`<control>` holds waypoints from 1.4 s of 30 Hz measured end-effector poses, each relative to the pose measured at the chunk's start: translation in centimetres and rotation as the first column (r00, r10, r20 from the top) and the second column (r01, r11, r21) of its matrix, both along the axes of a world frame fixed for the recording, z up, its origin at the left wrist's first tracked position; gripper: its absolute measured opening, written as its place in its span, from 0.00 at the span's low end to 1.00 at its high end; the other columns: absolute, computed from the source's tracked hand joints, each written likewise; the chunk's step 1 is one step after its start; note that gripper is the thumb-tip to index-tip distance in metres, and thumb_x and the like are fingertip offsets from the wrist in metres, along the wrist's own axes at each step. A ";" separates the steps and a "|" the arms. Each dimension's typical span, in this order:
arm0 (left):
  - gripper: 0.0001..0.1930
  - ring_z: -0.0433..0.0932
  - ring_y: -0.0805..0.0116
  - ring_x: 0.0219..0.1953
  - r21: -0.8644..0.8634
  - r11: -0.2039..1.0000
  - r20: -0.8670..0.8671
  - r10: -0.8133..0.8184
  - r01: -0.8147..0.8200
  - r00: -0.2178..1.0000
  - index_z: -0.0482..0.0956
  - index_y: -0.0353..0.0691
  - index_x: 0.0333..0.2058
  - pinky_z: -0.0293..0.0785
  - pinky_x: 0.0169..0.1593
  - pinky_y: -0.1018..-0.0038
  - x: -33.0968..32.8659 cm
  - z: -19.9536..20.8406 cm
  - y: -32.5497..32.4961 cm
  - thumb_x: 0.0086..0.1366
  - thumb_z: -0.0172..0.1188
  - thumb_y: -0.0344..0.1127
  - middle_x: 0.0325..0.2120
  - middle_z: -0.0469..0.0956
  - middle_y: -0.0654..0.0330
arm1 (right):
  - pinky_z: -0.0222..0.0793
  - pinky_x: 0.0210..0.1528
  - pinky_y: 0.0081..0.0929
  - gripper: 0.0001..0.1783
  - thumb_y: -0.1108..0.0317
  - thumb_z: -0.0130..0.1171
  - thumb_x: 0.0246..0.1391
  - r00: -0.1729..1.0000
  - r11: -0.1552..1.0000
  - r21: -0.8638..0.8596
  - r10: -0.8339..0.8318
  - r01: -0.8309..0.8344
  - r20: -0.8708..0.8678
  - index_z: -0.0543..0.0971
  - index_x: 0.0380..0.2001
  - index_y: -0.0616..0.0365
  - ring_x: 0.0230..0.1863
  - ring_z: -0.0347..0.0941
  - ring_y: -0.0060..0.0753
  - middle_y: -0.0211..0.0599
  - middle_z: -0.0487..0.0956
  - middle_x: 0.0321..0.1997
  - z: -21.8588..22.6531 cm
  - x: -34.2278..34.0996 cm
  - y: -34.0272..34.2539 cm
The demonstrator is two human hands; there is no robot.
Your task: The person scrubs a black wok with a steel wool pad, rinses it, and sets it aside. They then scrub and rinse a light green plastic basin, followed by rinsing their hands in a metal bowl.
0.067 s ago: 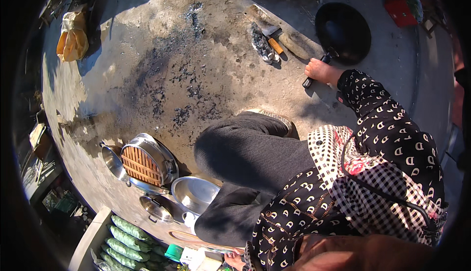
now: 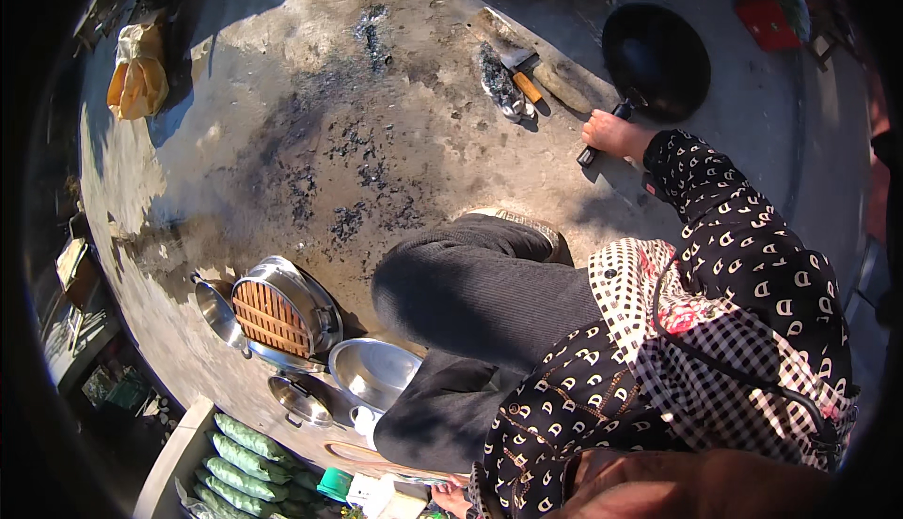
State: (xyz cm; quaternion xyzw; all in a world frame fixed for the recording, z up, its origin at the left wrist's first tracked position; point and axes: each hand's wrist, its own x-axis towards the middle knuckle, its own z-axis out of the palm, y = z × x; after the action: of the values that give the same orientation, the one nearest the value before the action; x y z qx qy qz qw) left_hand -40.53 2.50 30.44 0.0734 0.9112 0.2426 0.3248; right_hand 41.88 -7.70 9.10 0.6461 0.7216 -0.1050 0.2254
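Note:
My right hand (image 2: 611, 133) is wrapped round the black handle of a black wok (image 2: 658, 63) at the upper right. I cannot tell whether its inside or its underside shows. Left of that hand lies a scraper (image 2: 524, 82) with a flat metal blade and an orange handle, beside a grey, soot-stained glove (image 2: 503, 91). My left hand (image 2: 451, 497) shows only in part at the lower edge, near a white box-like thing (image 2: 404, 500); its fingers are too small to make out.
Dark flakes (image 2: 348, 223) litter the concrete. At lower left stand a steel steamer pot (image 2: 324, 307) with a slatted wooden rack, a steel basin (image 2: 374, 373) and a lid (image 2: 299, 401). A red container (image 2: 767, 16) is far right, a yellowish bag (image 2: 139, 72) far left.

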 end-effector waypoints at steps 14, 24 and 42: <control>0.20 0.69 0.69 0.37 -0.019 1.000 -0.012 -0.004 0.004 1.000 0.71 0.42 0.45 0.68 0.41 0.69 0.4 0.0 -0.1 0.68 0.56 0.53 0.38 0.72 0.62 | 0.60 0.52 0.31 0.17 0.63 0.68 0.44 0.992 0.985 -0.147 -0.100 0.088 -0.078 0.78 0.39 0.52 0.45 0.76 0.31 0.32 0.76 0.40 2.8 2.3 3.9; 0.19 0.69 0.69 0.38 0.018 0.998 -0.023 0.064 -0.064 0.998 0.71 0.43 0.45 0.68 0.43 0.67 -0.7 1.6 -1.5 0.68 0.55 0.53 0.39 0.72 0.63 | 0.65 0.55 0.37 0.14 0.71 0.56 0.53 0.933 0.934 -0.009 -0.356 0.357 0.051 0.79 0.43 0.53 0.48 0.79 0.35 0.37 0.79 0.48 2.0 5.7 11.3; 0.26 0.72 0.63 0.56 0.609 0.774 -0.356 0.068 0.176 0.932 0.72 0.39 0.58 0.70 0.50 0.69 -6.2 10.3 7.5 0.67 0.62 0.49 0.54 0.74 0.56 | 0.71 0.53 0.42 0.20 0.63 0.64 0.55 0.771 0.740 0.272 -0.492 0.615 -0.403 0.77 0.51 0.51 0.50 0.77 0.47 0.41 0.80 0.46 4.6 -0.1 13.6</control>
State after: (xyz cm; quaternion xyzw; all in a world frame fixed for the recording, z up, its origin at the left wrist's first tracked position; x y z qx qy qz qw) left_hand -46.68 10.00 40.71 0.2472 0.8176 0.5068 0.1167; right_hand 41.74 5.89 13.71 0.8401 0.5250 -0.1208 -0.0637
